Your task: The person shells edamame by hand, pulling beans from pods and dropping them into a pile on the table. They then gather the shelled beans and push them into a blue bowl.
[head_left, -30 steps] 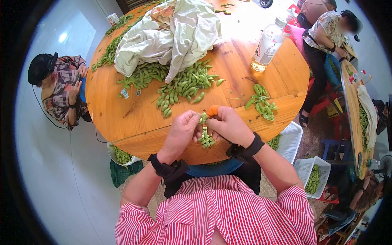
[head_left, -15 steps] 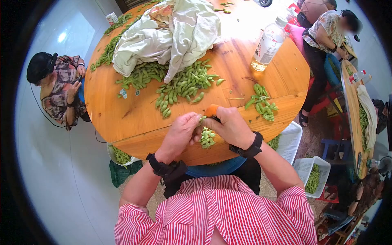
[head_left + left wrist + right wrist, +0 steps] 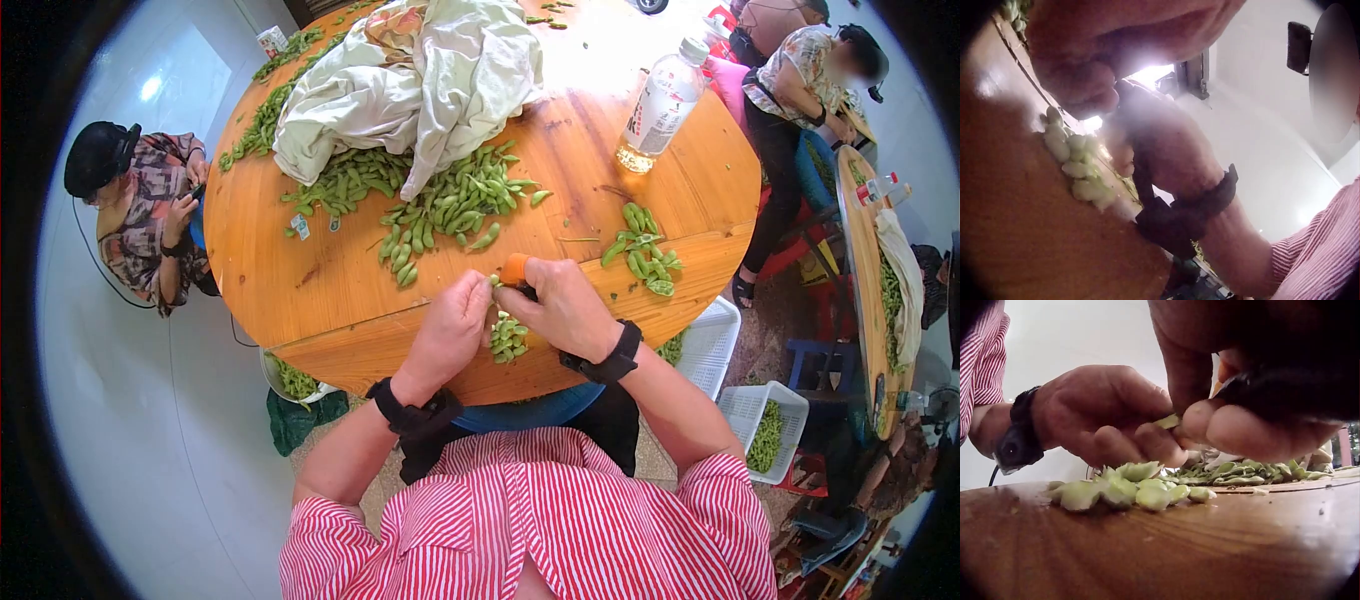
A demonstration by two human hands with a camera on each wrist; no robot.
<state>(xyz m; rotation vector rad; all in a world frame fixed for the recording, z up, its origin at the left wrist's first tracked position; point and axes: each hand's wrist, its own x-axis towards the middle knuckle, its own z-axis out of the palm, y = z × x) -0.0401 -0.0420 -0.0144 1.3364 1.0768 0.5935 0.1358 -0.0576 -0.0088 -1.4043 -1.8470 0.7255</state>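
Over the table's near edge, my left hand (image 3: 456,320) pinches a green edamame pod (image 3: 1168,421) between thumb and fingers. My right hand (image 3: 572,308) meets it there, its fingers curled round a tool with an orange and black handle (image 3: 515,267). The tool's working end is mostly hidden by my fingers, so I cannot tell its kind. Right below both hands lies a small heap of pale green beans (image 3: 1141,487), which also shows in the left wrist view. Beyond my hands spreads a large pile of whole edamame pods (image 3: 455,205).
A crumpled pale cloth (image 3: 400,110) covers part of the pile. On the right stand a plastic bottle (image 3: 662,105) and a small group of pods (image 3: 645,258). White baskets (image 3: 765,405) sit lower right. One person (image 3: 150,215) sits at left, another (image 3: 800,110) at right.
My fingertips have stayed together over the table with only small shifts. The orange handle has turned slightly on my right hand, and the bean heap below shows more openly.
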